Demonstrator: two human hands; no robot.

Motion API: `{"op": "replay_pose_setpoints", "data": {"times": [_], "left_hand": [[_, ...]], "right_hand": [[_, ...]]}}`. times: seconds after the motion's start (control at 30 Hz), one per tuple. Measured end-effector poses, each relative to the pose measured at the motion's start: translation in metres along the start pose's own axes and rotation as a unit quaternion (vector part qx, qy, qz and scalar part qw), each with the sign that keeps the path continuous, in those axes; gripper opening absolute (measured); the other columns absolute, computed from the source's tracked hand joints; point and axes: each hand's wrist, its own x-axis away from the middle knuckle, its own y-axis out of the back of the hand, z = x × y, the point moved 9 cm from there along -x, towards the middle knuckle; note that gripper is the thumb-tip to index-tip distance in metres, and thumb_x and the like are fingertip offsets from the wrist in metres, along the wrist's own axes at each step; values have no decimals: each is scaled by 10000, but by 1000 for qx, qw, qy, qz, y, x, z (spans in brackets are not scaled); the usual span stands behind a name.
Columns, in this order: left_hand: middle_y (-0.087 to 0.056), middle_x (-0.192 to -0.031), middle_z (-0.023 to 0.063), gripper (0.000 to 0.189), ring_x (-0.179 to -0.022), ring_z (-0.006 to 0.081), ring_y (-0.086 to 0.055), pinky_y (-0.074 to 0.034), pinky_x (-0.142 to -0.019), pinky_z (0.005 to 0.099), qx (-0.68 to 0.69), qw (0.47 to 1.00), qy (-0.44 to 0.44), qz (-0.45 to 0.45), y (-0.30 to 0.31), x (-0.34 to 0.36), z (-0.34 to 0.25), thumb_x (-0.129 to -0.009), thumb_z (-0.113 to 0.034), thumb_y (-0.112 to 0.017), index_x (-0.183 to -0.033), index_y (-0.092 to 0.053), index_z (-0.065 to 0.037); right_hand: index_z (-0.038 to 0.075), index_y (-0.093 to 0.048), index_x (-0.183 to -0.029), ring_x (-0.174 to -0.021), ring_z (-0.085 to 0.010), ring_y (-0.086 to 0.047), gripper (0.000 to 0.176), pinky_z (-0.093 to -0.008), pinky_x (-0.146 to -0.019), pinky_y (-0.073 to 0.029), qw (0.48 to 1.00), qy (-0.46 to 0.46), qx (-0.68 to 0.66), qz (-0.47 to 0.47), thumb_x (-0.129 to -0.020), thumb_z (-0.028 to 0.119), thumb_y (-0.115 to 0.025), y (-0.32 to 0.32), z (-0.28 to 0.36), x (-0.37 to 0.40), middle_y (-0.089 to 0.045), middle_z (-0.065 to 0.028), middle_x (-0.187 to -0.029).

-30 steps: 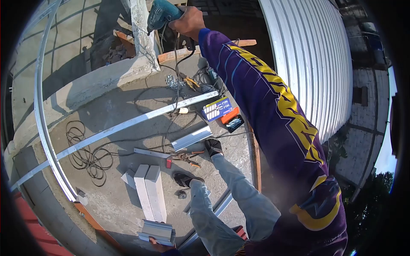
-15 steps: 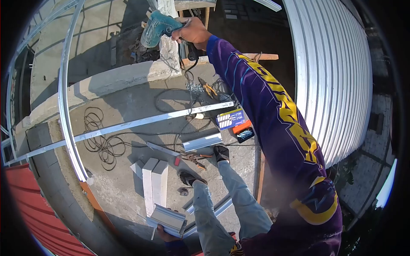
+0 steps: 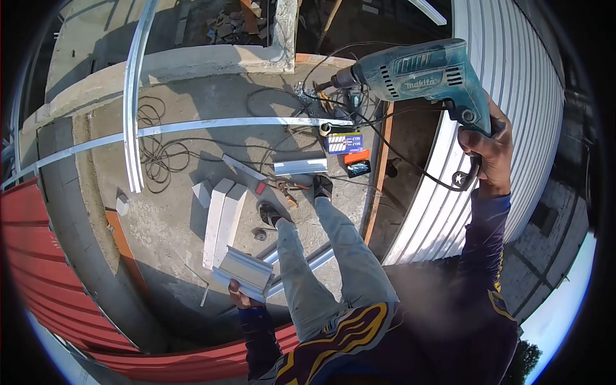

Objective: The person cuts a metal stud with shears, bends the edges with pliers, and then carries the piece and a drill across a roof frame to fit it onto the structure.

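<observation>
A teal Makita power drill point(image 3: 417, 74) is raised at the upper right, lying sideways with its chuck to the left. My right hand point(image 3: 491, 151) is closed around its handle, and a black cord runs from the grip. Low in the view, my left hand point(image 3: 239, 295) grips the edge of a short grey metal profile piece point(image 3: 244, 273). Beneath and beyond that piece stand two long white blocks point(image 3: 223, 215). Another short metal profile point(image 3: 300, 167) lies on the floor just past my feet.
A long metal bar point(image 3: 224, 122) crosses the concrete floor, meeting an upright metal channel point(image 3: 135, 96). Orange-handled pliers point(image 3: 287, 191), a blue screw box point(image 3: 343, 143) and an orange box point(image 3: 357, 157) lie about. Cables point(image 3: 160, 154) coil at left. Corrugated sheeting point(image 3: 507, 70) flanks the right.
The drill has come back from the far end of my outstretched right arm, moving right and closer to the camera. My left hand still holds the metal piece, now slightly higher in view.
</observation>
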Motion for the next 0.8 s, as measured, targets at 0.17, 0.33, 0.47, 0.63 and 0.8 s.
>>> {"op": "replay_pose_setpoints", "data": {"times": [0.17, 0.33, 0.47, 0.63, 0.8], "left_hand": [[-586, -1269, 200, 798, -1146, 388, -604, -546, -937, 533, -29, 999, -23, 33, -43, 6, -26, -814, -452, -739, -1390, -442, 15], [-556, -1301, 203, 885, -1159, 382, -599, -527, -959, 521, -37, 996, -39, 66, -71, -6, -57, -775, -504, -750, -1421, -405, -7], [-560, -1296, 217, 895, -1171, 392, -591, -524, -969, 522, -43, 983, -67, 165, -100, -10, -98, -796, -521, -712, -1430, -380, 18], [-555, -1289, 222, 882, -1146, 381, -602, -547, -929, 491, -46, 975, -41, 213, -85, -20, -149, -787, -483, -749, -1422, -386, 10], [-568, -1285, 238, 863, -1146, 388, -610, -531, -965, 515, -69, 972, -59, 219, -45, -29, -209, -815, -505, -699, -1427, -379, 13]], "right_hand": [[-78, -528, -1362, -560, -25, -461, 939, -184, -528, -342, 951, 79, 231, -191, -643, 438, -841, 66, 136, 78, -610, -5, -788], [-51, -594, -1283, -621, -38, -460, 616, -201, -568, -301, 911, 92, 257, -308, -775, 265, -741, 101, 223, 149, -560, 19, -721], [-12, -673, -1192, -651, -60, -506, 426, -193, -614, -367, 857, 162, 229, -432, -804, 160, -709, 118, 277, 210, -616, 1, -792], [13, -705, -1147, -662, -71, -540, 313, -204, -647, -440, 752, 281, 232, -549, -844, 90, -685, 104, 354, 289, -665, -12, -850], [-8, -714, -1074, -683, -93, -573, 268, -221, -659, -464, 692, 310, 214, -616, -824, 88, -714, 73, 393, 338, -678, -37, -845]]}}
